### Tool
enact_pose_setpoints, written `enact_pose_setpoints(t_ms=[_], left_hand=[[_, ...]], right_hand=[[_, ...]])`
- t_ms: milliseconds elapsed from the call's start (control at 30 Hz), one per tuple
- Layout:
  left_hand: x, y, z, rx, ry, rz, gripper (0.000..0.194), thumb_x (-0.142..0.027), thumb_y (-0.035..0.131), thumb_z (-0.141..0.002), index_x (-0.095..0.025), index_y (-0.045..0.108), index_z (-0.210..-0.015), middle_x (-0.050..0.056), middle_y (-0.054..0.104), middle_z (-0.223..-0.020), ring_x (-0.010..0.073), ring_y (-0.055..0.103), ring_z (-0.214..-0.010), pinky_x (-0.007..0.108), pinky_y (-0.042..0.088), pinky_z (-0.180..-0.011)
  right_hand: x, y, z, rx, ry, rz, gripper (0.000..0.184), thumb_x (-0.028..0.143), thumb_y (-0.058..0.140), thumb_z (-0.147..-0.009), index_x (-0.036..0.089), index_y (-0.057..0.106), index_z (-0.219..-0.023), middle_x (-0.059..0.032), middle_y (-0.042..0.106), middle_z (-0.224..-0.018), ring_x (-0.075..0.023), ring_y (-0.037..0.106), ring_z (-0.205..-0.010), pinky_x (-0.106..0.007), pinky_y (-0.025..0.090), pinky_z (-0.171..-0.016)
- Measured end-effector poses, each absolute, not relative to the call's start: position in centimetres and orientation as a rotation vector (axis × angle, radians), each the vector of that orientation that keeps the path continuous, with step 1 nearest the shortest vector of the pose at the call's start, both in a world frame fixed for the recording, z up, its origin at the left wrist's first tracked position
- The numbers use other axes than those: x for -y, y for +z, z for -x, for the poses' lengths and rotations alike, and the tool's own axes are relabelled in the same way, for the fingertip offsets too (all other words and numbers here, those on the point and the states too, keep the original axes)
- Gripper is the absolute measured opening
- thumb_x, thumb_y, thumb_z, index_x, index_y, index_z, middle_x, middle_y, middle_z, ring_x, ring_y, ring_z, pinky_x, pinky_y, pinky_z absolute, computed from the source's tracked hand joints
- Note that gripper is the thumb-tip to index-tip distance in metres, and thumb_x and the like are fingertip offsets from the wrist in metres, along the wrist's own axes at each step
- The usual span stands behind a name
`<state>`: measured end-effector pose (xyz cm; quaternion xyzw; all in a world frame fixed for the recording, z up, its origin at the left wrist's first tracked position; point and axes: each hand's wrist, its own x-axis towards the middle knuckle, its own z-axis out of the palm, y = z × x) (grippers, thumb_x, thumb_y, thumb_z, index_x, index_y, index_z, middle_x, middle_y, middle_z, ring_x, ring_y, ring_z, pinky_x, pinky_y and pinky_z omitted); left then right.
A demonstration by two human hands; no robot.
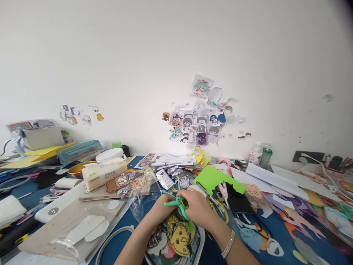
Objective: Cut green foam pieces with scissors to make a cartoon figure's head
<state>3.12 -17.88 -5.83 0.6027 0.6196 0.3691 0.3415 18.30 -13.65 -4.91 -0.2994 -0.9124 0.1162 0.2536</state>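
Observation:
My right hand (196,205) is closed around a pair of green scissors (176,202), which lies across the gap between my two hands. My left hand (160,209) is closed right beside the scissors; its fingertips are hidden and I cannot make out what they hold. Directly below both hands stands a clear-walled plastic container (202,241) filled with paper cut-outs. On top in it lies a yellow animal-shaped cut-out (179,239). Crumpled clear plastic wrap (138,200) lies just beyond my left hand.
A green sheet (212,178) and a black flat item (239,200) lie to the right. At left are a tissue pack (104,172), a grey board (35,235) and a metal ring (110,235). Two bottles (256,152) stand by the wall. Paper scraps (176,161) pile up behind.

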Motion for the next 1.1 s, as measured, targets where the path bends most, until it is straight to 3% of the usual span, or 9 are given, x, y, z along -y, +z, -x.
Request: enact_pose_setpoints(t_ms=[267,433,667,1000,1100], left_hand=[[17.7,-6.3,-3.1,-1.658,0.913,-1.493,0.019,-0.032,0.048,-0.063,-0.021,0.035,-0.055,-0.009,0.025,-0.047,0.0084,0.027,-0.045,0.024,0.020,-0.046],[17.8,-6.0,-3.2,-1.622,0.919,-1.506,0.018,-0.035,0.048,-0.064,-0.019,0.042,-0.057,-0.008,0.029,-0.051,0.0092,0.028,-0.050,0.024,0.022,-0.050],[18.5,-5.1,-3.6,-1.583,0.897,-1.523,0.028,-0.037,0.045,-0.069,-0.022,0.030,-0.053,-0.008,0.020,-0.050,0.0087,0.018,-0.049,0.026,0.016,-0.049],[19.4,-4.6,-3.9,-1.564,0.943,-1.481,0.025,-0.043,0.043,-0.068,-0.020,0.036,-0.060,-0.006,0.028,-0.057,0.0094,0.023,-0.054,0.025,0.021,-0.050],[19.2,-4.7,-3.9,-1.580,0.942,-1.444,0.027,-0.043,0.044,-0.067,-0.021,0.033,-0.058,-0.007,0.024,-0.054,0.0085,0.020,-0.052,0.025,0.019,-0.048]], right_hand=[[12.6,-4.7,-18.8,2.402,0.464,0.891,0.031,0.011,0.053,-0.066,0.023,0.058,-0.095,-0.0015,0.058,-0.082,-0.0171,0.052,-0.073,-0.022,0.031,-0.058],[13.0,-4.8,-18.7,2.437,0.454,0.860,0.032,0.011,0.053,-0.069,0.024,0.059,-0.098,-0.0028,0.057,-0.086,-0.0172,0.052,-0.075,-0.022,0.030,-0.058],[13.2,-5.3,-18.0,2.446,0.305,0.884,0.033,0.009,0.053,-0.065,0.024,0.060,-0.093,-0.0020,0.056,-0.080,-0.0172,0.052,-0.072,-0.022,0.026,-0.054],[14.4,-4.9,-17.5,2.475,0.161,0.959,0.037,0.003,0.053,-0.062,0.024,0.060,-0.090,-0.0016,0.057,-0.076,-0.0174,0.051,-0.072,-0.024,0.021,-0.052],[14.5,-5.0,-17.3,2.457,0.140,1.008,0.035,0.002,0.052,-0.064,0.023,0.060,-0.090,-0.0020,0.058,-0.076,-0.0174,0.050,-0.072,-0.024,0.020,-0.052]])
